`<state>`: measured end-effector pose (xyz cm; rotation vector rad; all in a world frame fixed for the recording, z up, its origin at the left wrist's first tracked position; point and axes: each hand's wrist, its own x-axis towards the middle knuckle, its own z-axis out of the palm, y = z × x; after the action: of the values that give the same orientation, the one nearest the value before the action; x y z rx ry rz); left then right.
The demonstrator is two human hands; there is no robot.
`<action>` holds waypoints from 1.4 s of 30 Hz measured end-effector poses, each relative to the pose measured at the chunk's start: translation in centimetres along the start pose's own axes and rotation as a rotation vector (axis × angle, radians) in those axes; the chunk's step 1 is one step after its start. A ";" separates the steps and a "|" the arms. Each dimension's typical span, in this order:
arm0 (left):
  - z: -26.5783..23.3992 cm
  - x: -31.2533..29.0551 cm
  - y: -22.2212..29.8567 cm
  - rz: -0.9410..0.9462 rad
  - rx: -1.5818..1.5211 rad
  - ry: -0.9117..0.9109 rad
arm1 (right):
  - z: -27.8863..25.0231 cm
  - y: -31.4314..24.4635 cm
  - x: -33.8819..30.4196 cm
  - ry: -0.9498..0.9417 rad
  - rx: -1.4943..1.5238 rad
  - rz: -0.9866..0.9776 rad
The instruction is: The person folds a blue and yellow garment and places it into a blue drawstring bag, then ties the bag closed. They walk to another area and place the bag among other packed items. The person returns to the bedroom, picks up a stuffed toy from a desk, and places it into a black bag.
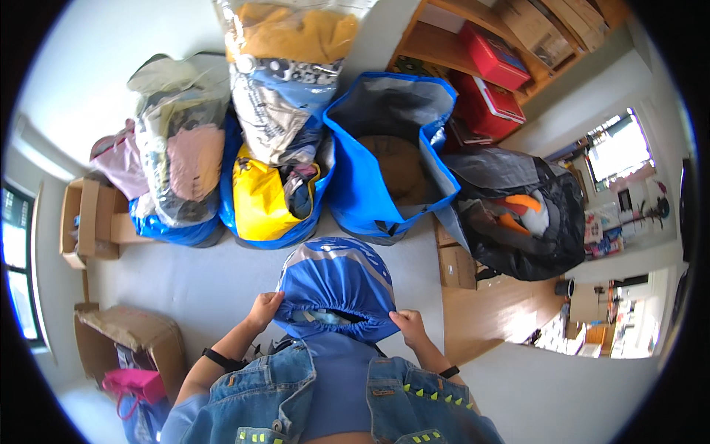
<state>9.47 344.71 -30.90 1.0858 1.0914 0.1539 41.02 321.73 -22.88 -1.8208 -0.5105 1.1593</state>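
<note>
"Blue with a grey band, the gathered bag (336, 274) occupies the centre, just in front of the wearer's blue shirt (336, 385). How is each grip arranged?"

"The left hand (265, 309) is clamped on one side of the bag's rim, thumb and fingers pinched together on the cloth; the right hand (409, 325) is clamped on the opposite side in like manner. Between them the puckered mouth lies parted, facing the wearer."

"Which step does this represent?"

"Judging from the pose, handling of the mouth: two opposed pinches spread the rim sideways. A pale blue patch (318, 316) shows within; whether it is contents or lining cannot be told. Nor is it clear whether the bag's underside rests on the pale tabletop (185, 274)."

"And the surroundings?"

"Beyond, a large blue bag (351, 177) stands with its top gaping, a brown thing (392, 163) inside. To its left are a yellow bag (259, 196) and, rising behind that, a clear bag (296, 41) of clothes; to its right, a black bag (551, 244)."

"What does the next move call for?"

"Probably even tension. The hem looks elastic, so a slipping pinch could let the mouth narrow; widening it would need both hands to draw apart together."
</note>
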 end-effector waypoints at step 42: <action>-0.1 -0.2 0.8 -0.002 0.221 0.022 | -0.4 3.4 0.9 -0.048 0.034 -0.018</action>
<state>9.58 345.09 -30.19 1.2823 1.1485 0.0444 41.42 320.48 -26.13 -1.7598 -0.5311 1.1944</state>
